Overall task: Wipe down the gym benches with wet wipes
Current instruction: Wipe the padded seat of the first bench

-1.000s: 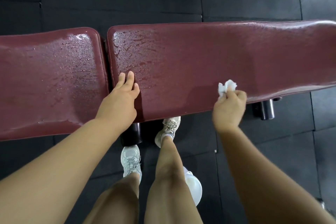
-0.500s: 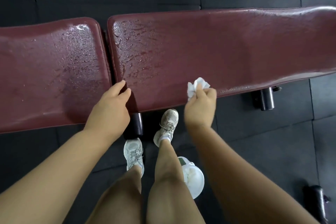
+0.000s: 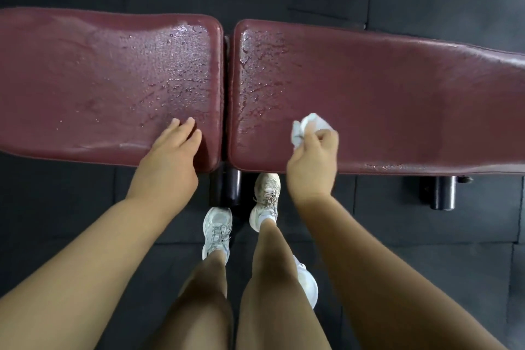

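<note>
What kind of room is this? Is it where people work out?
Most likely a gym. A long padded bench with dark red cushions stands on black rubber floor mats, and the person wears sports shoes. The right hand holds a wipe against the cushion.

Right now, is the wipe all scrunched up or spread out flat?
Scrunched up. The white wipe is bunched into a wad, pinched in the right hand over the right bench pad.

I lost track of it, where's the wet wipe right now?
The wet wipe is bunched in the right hand, over the right pad near its front edge.
</note>
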The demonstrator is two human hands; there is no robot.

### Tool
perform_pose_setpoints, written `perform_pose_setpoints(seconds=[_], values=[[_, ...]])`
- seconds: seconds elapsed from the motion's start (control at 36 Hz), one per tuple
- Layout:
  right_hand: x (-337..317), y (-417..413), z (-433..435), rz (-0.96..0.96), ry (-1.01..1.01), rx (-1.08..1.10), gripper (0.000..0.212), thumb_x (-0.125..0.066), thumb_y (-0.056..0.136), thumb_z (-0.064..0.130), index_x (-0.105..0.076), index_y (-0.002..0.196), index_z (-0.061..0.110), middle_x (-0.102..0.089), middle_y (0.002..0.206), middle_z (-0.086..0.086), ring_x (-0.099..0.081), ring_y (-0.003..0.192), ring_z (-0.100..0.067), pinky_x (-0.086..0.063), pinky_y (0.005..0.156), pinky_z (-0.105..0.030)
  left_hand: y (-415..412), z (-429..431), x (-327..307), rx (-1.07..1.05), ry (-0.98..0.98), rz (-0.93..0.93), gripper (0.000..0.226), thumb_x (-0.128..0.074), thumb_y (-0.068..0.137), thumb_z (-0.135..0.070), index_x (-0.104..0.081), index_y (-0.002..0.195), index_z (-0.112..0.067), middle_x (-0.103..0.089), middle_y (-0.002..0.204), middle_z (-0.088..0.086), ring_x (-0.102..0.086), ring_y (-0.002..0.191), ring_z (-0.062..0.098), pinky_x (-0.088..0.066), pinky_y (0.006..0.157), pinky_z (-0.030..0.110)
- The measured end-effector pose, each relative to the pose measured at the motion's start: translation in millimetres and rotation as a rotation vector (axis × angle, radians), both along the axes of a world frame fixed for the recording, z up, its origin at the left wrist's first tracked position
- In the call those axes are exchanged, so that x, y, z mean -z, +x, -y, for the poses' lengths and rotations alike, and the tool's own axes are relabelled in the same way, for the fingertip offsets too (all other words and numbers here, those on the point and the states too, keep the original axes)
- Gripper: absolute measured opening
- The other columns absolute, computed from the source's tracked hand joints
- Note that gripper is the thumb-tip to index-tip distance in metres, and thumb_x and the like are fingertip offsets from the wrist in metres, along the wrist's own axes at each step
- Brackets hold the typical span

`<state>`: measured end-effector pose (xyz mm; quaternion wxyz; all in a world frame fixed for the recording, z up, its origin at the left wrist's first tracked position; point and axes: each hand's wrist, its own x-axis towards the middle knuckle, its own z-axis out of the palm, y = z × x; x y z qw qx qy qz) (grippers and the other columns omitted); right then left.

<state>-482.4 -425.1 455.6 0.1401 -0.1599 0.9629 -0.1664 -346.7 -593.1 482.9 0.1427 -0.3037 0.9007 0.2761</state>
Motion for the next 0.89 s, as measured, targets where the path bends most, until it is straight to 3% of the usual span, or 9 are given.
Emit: perform_pose_setpoints(seconds=[0.11,0.19,0.33,0.44,0.56,0.64,0.69,0.78,0.89], values=[[1.4,28.3,22.1,0.130,-0.054,-0.705,0.010,-0.038,0.098,0.018,-0.046,0.102,0.014,-0.044,0.085,0.005,-0.043,0.077,-0.022,-0.035,0.067,-0.034,-1.9,1.1,-0.7,-0.006,0.015,0.042,0.068,-0.039,0.080,0.019,-0.037,0.143,-0.009,-0.022,0.155,-0.004,-0.013,0.145,0.016,-0.024,0.111,0.031],[-0.2,-3.8,25.2,0.187,-0.032,-0.962,0.025,-0.034,0.101,0.025,-0.047,0.120,0.015,-0.043,0.097,0.001,-0.045,0.083,-0.023,-0.037,0.068,-0.036,-6.0,4.2,-2.3,-0.043,0.027,0.061,0.068,-0.039,0.080,0.018,-0.040,0.141,-0.012,-0.026,0.153,-0.008,-0.016,0.144,0.013,-0.027,0.110,0.033],[0.2,-88.7,24.8,-0.096,-0.033,-0.433,0.026,-0.050,0.090,0.007,-0.059,0.115,0.006,-0.048,0.105,-0.011,-0.054,0.077,-0.033,-0.046,0.066,-0.034,-16.4,8.4,-6.9,-0.107,0.016,0.080,0.058,-0.041,0.084,0.011,-0.049,0.136,-0.015,-0.035,0.149,-0.009,-0.025,0.140,0.014,-0.028,0.109,0.032],[1.5,-91.8,43.7,-0.030,-0.006,-0.027,0.033,-0.047,0.088,0.003,-0.057,0.119,0.006,-0.039,0.108,-0.005,-0.042,0.084,-0.019,-0.037,0.074,-0.028,-28.1,14.9,-11.6,-0.187,-0.008,0.033,0.055,-0.045,0.081,0.011,-0.058,0.128,-0.015,-0.049,0.140,-0.004,-0.040,0.129,0.023,-0.032,0.106,0.032],[5.6,-31.9,53.1,0.067,-0.046,-0.718,0.034,-0.053,0.085,0.009,-0.057,0.119,0.006,-0.050,0.111,-0.014,-0.055,0.078,-0.031,-0.040,0.062,-0.031,-39.9,22.1,-11.2,-0.235,-0.030,0.002,0.057,-0.043,0.084,0.008,-0.052,0.134,-0.019,-0.036,0.148,-0.010,-0.026,0.139,0.014,-0.023,0.112,0.030],[1.1,-44.4,50.0,0.107,-0.069,-1.203,0.050,-0.027,0.089,0.040,-0.052,0.122,0.012,-0.050,0.102,-0.003,-0.044,0.073,-0.016,-0.033,0.063,-0.025,-46.2,33.1,-6.9,-0.224,-0.047,0.022,0.061,-0.041,0.085,0.010,-0.045,0.139,-0.018,-0.023,0.154,-0.009,-0.013,0.144,0.011,-0.019,0.114,0.031],[3.0,-80.8,49.1,0.005,-0.061,-1.089,0.054,-0.022,0.087,0.049,-0.054,0.117,0.017,-0.046,0.093,0.006,-0.042,0.068,-0.012,-0.031,0.061,-0.023,-49.5,42.2,-3.2,-0.205,-0.076,0.033,0.065,-0.041,0.082,0.012,-0.043,0.140,-0.015,-0.020,0.156,-0.005,-0.013,0.144,0.013,-0.025,0.115,0.039],[3.1,-138.9,56.9,-0.131,-0.012,-0.628,0.024,-0.052,0.088,0.011,-0.060,0.109,0.003,-0.050,0.102,-0.013,-0.053,0.072,-0.032,-0.048,0.062,-0.035,-55.3,47.3,-1.9,-0.146,-0.101,0.167,0.068,-0.040,0.082,0.009,-0.034,0.145,-0.015,-0.012,0.158,-0.006,-0.011,0.145,0.015,-0.034,0.109,0.042],[0.8,-130.9,76.1,-0.104,0.004,-0.332,0.032,-0.050,0.085,0.000,-0.059,0.115,0.002,-0.046,0.107,-0.017,-0.048,0.076,-0.030,-0.050,0.071,-0.040,-62.9,39.0,-3.5,-0.124,-0.105,0.265,0.066,-0.037,0.086,0.007,-0.027,0.147,-0.016,-0.003,0.158,-0.007,-0.004,0.146,0.017,-0.038,0.102,0.039]])
